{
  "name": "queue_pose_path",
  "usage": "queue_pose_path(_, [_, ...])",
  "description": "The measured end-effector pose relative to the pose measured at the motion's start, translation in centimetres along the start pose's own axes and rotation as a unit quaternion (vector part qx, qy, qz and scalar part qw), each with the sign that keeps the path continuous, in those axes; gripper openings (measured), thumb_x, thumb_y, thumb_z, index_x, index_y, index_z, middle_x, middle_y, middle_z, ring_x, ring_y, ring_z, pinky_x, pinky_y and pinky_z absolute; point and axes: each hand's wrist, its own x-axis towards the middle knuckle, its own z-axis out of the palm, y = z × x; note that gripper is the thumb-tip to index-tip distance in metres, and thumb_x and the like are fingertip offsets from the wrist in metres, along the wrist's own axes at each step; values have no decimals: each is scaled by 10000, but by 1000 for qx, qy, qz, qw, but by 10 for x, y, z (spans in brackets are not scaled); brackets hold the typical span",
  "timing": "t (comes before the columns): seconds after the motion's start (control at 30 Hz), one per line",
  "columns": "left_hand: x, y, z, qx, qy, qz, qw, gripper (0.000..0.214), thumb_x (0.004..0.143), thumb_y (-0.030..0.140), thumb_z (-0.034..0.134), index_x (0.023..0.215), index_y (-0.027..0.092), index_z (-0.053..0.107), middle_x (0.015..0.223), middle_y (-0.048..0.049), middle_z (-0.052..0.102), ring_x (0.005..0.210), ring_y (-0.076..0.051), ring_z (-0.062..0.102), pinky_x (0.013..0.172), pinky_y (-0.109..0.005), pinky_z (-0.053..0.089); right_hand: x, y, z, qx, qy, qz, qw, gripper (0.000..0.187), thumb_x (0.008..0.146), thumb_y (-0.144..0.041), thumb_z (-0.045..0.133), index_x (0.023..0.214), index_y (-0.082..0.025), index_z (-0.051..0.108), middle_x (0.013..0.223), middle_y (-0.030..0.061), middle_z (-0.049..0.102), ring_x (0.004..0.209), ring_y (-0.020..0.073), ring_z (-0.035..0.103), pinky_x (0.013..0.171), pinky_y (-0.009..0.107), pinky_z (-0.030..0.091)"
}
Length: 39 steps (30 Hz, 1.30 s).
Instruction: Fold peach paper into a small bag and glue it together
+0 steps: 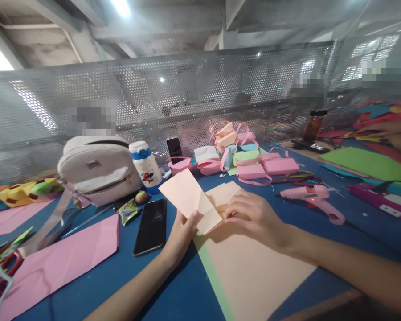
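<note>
A folded piece of peach paper [191, 198] is in my left hand [182, 234], the thumb pressed on its lower front and the fingers behind it. Close beside its right edge, my right hand [254, 216] has its fingers curled and pinched at the paper's lower right corner. Another peach paper part [225, 191] shows behind, partly covered by my right hand. Under both hands lies a large peach sheet [254, 272] on top of a green sheet [217, 285], whose edge shows along the left.
Left stand a white backpack [98, 169], a bottle [146, 167], a black phone [150, 227] and pink paper [63, 263]. Small paper bags [250, 171] sit at the back. A pink glue gun [312, 198] and purple device [382, 200] lie right. A co-worker's hand [396, 133] is far right.
</note>
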Motion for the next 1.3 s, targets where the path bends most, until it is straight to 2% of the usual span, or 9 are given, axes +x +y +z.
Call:
queue_pose_path(0.3, [-1,2,0,26,27,-4,999,824,710,480,811,1399,189,464,1325,-162,630,1333,-359,494,1109,-485,401,0,1,-1,-3,-6,-1,1000,186,988,-289,554,849,-188,623,819,32,669,798,177,529,737,311,383])
queue_pose_path(0.5, [0,2,1,30,24,-3,999,821,707,491,812,1388,191,466,1372,-167,592,1370,-364,448,1137,-496,360,0,0,0,-16,-6,-13,1000,140,971,-247,587,847,-185,605,812,18,658,785,167,511,733,303,368])
queue_pose_path(0.7, [0,-1,-4,49,21,1,999,774,752,489,782,1391,201,453,1426,-160,548,1399,-347,412,1161,-487,324,-1,0,1,-47,-10,-37,998,91,977,-246,577,925,-191,627,858,26,673,816,174,520,755,318,374])
queue_pose_path(0.93, [0,-3,-7,54,13,9,998,682,807,443,745,1388,232,454,1472,-135,508,1386,-325,439,1134,-460,372,-4,0,2,-118,22,-77,990,40,947,-240,625,939,-211,653,851,16,684,839,183,533,785,350,358])
queue_pose_path(1.17, [2,-5,-9,53,29,33,998,656,758,404,790,1332,206,540,1333,-146,627,1312,-350,518,1100,-475,407,-3,-4,2,-167,30,-94,981,35,940,-228,627,942,-214,658,870,7,716,850,185,546,823,356,370])
queue_pose_path(1.3, [2,-6,-11,56,28,33,997,636,772,396,778,1330,203,541,1314,-145,638,1312,-344,519,1102,-475,403,-3,-4,2,-161,33,-93,982,47,948,-226,620,921,-207,654,873,8,721,829,179,548,807,347,367])
